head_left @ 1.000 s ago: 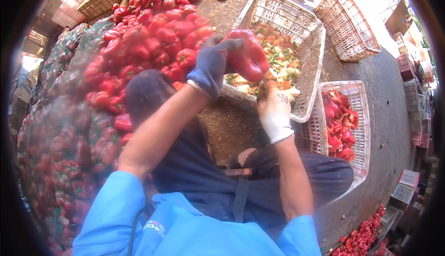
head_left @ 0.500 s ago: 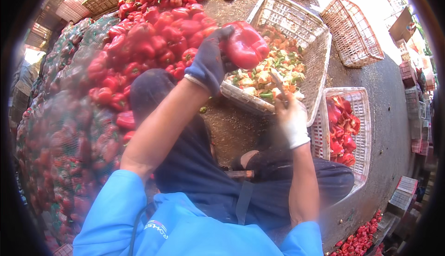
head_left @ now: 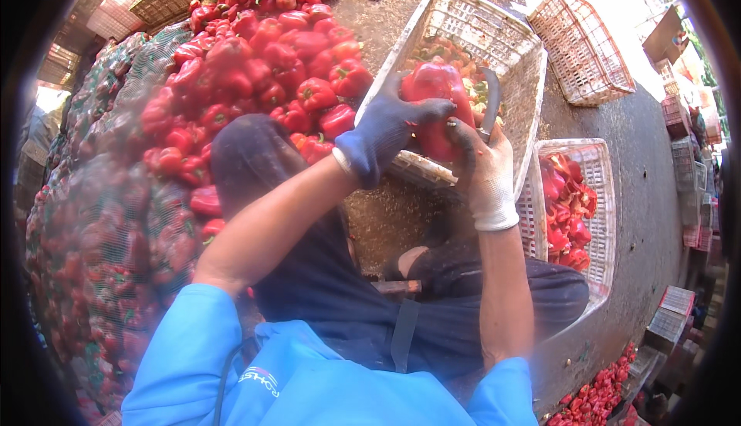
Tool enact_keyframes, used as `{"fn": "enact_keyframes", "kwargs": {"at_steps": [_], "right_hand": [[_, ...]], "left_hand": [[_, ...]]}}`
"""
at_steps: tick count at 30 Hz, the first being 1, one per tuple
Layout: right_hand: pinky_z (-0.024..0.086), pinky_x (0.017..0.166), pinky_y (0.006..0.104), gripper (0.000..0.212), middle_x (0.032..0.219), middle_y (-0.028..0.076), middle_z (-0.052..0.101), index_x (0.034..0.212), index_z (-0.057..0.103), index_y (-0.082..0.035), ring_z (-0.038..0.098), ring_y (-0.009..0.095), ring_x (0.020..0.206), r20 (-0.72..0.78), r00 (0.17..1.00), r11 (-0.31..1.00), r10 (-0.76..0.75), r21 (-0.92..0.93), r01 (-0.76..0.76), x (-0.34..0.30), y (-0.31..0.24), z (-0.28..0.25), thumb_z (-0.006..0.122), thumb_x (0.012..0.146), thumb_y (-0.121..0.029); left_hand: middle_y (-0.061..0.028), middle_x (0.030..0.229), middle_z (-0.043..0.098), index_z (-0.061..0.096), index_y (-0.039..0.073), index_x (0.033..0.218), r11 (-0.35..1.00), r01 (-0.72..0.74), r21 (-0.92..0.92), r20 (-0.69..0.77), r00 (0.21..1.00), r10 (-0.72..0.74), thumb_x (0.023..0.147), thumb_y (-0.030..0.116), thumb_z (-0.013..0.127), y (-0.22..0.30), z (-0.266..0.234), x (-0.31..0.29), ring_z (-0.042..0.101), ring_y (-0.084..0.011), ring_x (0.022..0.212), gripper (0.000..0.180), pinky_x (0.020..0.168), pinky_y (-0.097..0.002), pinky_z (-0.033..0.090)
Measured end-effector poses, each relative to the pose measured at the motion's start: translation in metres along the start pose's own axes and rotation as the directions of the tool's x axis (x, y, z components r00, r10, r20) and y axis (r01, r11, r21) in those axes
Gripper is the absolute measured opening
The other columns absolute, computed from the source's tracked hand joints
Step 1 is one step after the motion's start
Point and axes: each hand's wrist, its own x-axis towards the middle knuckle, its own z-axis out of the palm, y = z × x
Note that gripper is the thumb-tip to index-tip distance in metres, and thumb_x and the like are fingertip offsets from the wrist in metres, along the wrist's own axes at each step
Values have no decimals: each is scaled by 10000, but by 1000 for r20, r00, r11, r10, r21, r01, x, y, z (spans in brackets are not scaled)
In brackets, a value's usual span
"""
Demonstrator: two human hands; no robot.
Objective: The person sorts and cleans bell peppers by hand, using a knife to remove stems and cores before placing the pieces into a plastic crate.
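My left hand (head_left: 384,130), in a blue glove, is closed around a large red bell pepper (head_left: 438,94) over a white crate (head_left: 505,21). In my white-gloved right hand (head_left: 491,170) is a knife with a curved blade (head_left: 492,96), which stands up along the pepper's right side. My right thumb touches the pepper's lower right. Whether the blade has cut into it, I cannot tell. Orange, yellow and green pepper scraps (head_left: 457,55) lie in the crate beneath, partly hidden by the pepper and my hands.
A heap of red peppers (head_left: 262,63) spreads to the left, beside filled mesh sacks (head_left: 100,218). To my right, a second white crate (head_left: 606,218) holds opened red pepper pieces (head_left: 567,210). Another crate (head_left: 583,48) stands at the far right. More peppers (head_left: 598,395) lie lower right.
My left hand has brought the pepper right and down, toward my right hand. The knife has turned upright beside the pepper, and my right thumb now touches it.
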Motion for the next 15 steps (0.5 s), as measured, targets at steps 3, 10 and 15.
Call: {"fn": "enact_keyframes", "kwargs": {"at_steps": [3,10,15], "right_hand": [[511,585,203,353,937,27,731,1265,682,-20,629,64,688,92,976,956,-196,-202,211,-4,-2,-12,800,943,-104],[495,583,171,368,904,33,726,1253,686,-22,646,57,693,31,991,974,130,-192,-121,-9,-55,-44,820,917,-91],[420,551,175,347,863,-8,718,1228,717,5,596,25,637,136,982,944,131,-319,-82,1,-78,-111,831,928,-129]], "left_hand": [[-122,1159,733,604,-39,1371,983,74,-166,68,996,-64,925,173,817,7,3,-5,751,-199,964,538,835,-341,649],[-79,1067,746,670,-33,1297,962,168,-216,344,935,-87,980,188,744,16,-8,-5,726,-147,887,393,818,-298,612],[-85,1082,726,638,0,1349,904,367,-220,508,834,-216,970,229,765,22,-18,-11,717,-167,918,460,806,-309,614]]}}
